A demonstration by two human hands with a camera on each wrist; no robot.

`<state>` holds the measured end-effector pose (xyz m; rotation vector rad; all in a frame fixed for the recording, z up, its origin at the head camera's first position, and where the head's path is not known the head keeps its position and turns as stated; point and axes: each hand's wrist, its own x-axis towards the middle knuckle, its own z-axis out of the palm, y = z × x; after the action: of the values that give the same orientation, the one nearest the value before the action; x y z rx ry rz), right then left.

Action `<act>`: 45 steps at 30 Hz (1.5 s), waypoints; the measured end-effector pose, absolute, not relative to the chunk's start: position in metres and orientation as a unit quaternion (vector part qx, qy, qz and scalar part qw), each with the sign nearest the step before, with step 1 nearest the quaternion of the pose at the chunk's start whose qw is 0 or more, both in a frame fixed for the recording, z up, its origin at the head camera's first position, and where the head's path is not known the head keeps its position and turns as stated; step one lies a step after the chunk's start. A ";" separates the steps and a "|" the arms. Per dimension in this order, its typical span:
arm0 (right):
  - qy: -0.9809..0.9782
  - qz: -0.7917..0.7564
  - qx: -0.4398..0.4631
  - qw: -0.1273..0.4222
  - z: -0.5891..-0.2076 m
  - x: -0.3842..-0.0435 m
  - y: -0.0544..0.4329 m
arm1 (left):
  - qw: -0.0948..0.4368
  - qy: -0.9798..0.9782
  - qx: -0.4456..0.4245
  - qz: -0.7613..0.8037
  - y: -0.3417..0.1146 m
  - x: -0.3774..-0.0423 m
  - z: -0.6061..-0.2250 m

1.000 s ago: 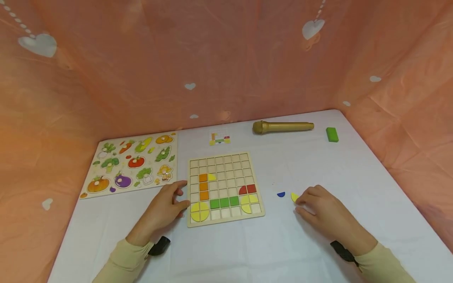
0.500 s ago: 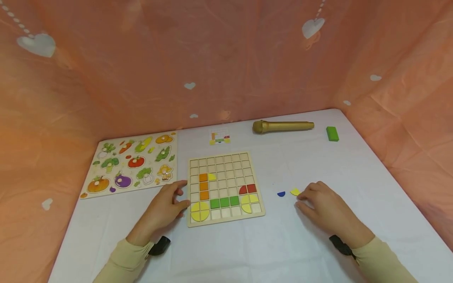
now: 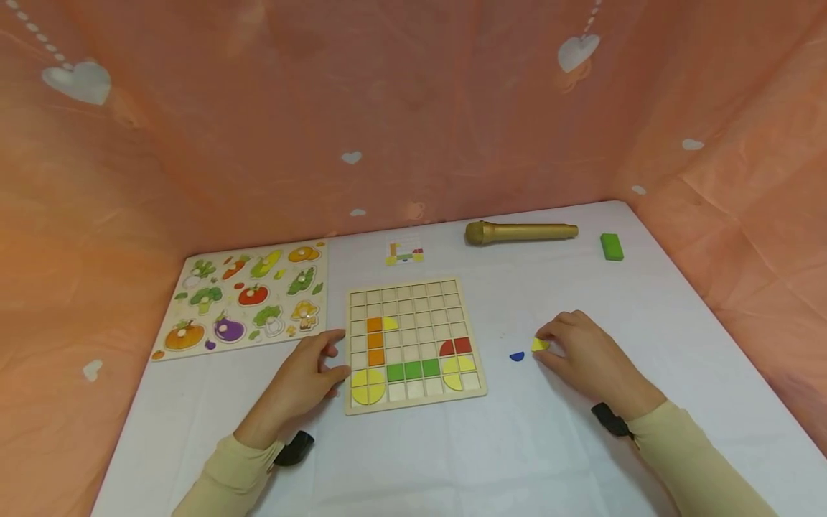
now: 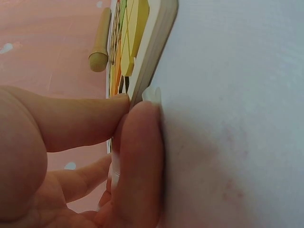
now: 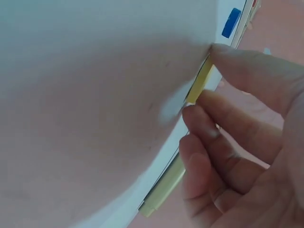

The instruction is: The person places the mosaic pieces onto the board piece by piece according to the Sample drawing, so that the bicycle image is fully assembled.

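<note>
At the left edge of the wooden grid board (image 3: 431, 411), my left hand (image 3: 298, 384) rests thumb and index finger against its side, spread apart. In the left wrist view those fingertips meet the board's pale rim (image 4: 159, 42). My right hand (image 3: 591, 362) pinches a yellow quarter-circle piece (image 3: 539, 345) between thumb and index finger, right of the board. The right wrist view shows this yellow piece (image 5: 201, 80) edge-on, close to the tabletop. Beside it lies a blue half-circle piece (image 3: 517, 356). Orange, green, red and yellow pieces sit in the board's cells.
A vegetable puzzle board (image 3: 232, 345) lies to the left. Behind the grid board is a small pattern card (image 3: 404, 248). A gold microphone (image 3: 523, 232) and a green block (image 3: 611, 247) lie toward the back right. Pink curtain (image 3: 413, 108) surrounds the table.
My right hand has shifted slightly away from me and turned the yellow piece, now pinching it between thumb and index finger. My left hand has stayed at the board's edge.
</note>
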<state>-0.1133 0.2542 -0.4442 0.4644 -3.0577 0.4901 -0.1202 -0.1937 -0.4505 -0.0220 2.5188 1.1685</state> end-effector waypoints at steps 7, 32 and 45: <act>-0.977 0.150 0.153 -0.017 -0.443 -0.118 0.251 | 0.182 0.893 -0.008 0.412 -0.194 -0.121 -0.452; -0.926 0.168 0.337 0.034 -0.442 -0.103 0.173 | 0.179 0.896 0.000 0.406 -0.196 -0.124 -0.455; -0.921 0.162 0.354 0.034 -0.448 -0.100 0.162 | 0.177 0.898 0.008 0.402 -0.196 -0.122 -0.454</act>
<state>-0.0996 0.1621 -0.4477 1.0873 -2.8306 0.4986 -0.1221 -0.1965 -0.4539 0.0230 2.5418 1.1384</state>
